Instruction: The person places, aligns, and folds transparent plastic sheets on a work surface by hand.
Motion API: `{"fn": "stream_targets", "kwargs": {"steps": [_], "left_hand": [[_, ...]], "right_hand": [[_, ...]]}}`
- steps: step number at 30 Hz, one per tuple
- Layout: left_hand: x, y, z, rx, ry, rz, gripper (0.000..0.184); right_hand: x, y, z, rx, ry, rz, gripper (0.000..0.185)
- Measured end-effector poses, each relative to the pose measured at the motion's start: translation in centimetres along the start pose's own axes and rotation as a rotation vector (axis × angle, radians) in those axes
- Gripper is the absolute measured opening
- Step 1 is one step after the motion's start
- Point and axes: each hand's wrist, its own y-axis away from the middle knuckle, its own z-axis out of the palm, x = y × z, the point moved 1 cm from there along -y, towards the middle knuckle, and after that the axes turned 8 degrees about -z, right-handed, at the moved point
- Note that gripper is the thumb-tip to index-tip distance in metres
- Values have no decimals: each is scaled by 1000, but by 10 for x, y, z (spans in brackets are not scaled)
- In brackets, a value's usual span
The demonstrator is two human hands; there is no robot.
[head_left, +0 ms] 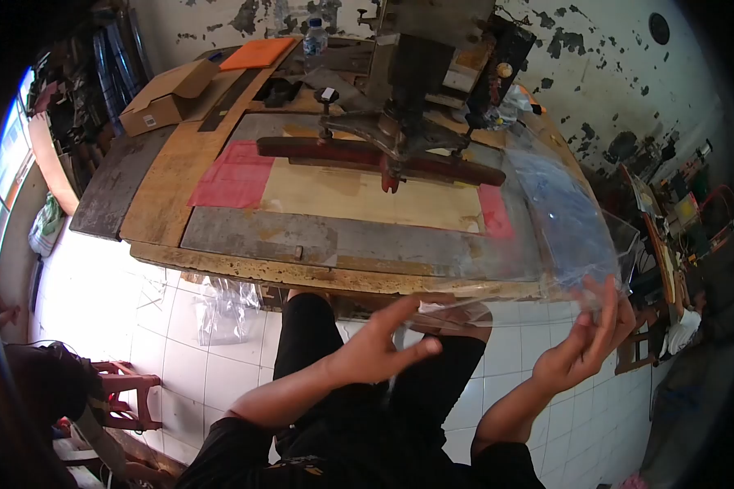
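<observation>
A thin clear plastic sheet (469,314) stretches between my hands, just in front of the table's near edge. My left hand (379,342) is at its left end, thumb and forefinger spread apart, with the forefinger by the film; the other fingers are mostly hidden. Toward the right corner of the table, my right hand (583,346) has its fingers up against the film and appears to pinch it, though the fingertips are blurred. Just beyond that hand lies a pile of bluish clear plastic sheets (567,216).
Over the metal plate (257,232) hangs a press with a red bar (334,153). A cardboard box (167,98), an orange pad (257,54) and a water bottle (315,41) stand at the back. Loose plastic (224,310) hangs below the front edge. A red stool (134,395) is on the left.
</observation>
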Motion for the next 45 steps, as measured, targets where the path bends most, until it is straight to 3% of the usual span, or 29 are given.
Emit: {"fn": "stream_targets", "kwargs": {"steps": [1,3,4,8,11,13,14,15,17,18,19,22,24,26,29,31,33,34,35,38,42,45], "left_hand": [[3,-4,-6,12,109,-12,69],[11,-11,-22,34,328,-36,46],[12,-11,-30,36,328,-35,46],[26,-3,-64,-116,375,-67,36],[28,2,-85,-123,369,-114,35],[24,3,-91,-133,425,-105,34],[21,3,-93,-144,480,-96,33],[18,3,-96,-147,478,-94,33],[15,2,-102,-43,300,124,31],[16,6,-112,-71,269,75,32],[17,7,-119,-71,269,75,32],[26,13,-125,-130,413,338,36],[29,20,-126,-196,558,296,39],[28,23,-132,-310,677,244,55],[41,17,-120,-233,634,143,56],[41,10,-111,-254,647,111,54],[37,4,-100,-211,581,-94,52],[32,1,-94,-263,670,-109,40],[32,-3,-87,-263,668,-112,40],[23,-11,-75,-136,736,-187,27],[9,-10,-81,-95,670,-152,27],[19,-6,-88,-138,669,-134,25]], "right_hand": [[2,-2,-5,2,-2,-3,39],[5,-4,-20,-239,349,-303,37],[9,0,-21,-234,346,-306,44],[13,-14,-5,-63,427,-439,41],[24,-27,-11,100,633,-380,45],[44,-27,-17,-148,169,-150,48],[61,-15,-26,-276,13,82,50],[61,-13,-30,-272,15,83,50],[62,-11,-35,-300,37,36,44],[61,-10,-40,-300,37,36,44],[59,-9,-47,-258,23,15,48],[54,4,-75,-193,-117,48,54],[37,3,-77,-183,-323,182,60],[24,0,-64,-260,-263,212,62],[25,1,-59,-454,-173,402,66],[12,-7,-40,-488,136,-51,64],[2,11,-25,-527,-21,-98,64],[-5,21,-17,-563,-47,-173,61],[-11,30,-9,-599,-72,-248,58],[-10,58,16,-545,-142,-217,45],[-12,65,28,-499,-184,-279,35],[-10,67,27,-443,-323,-207,28]]}}
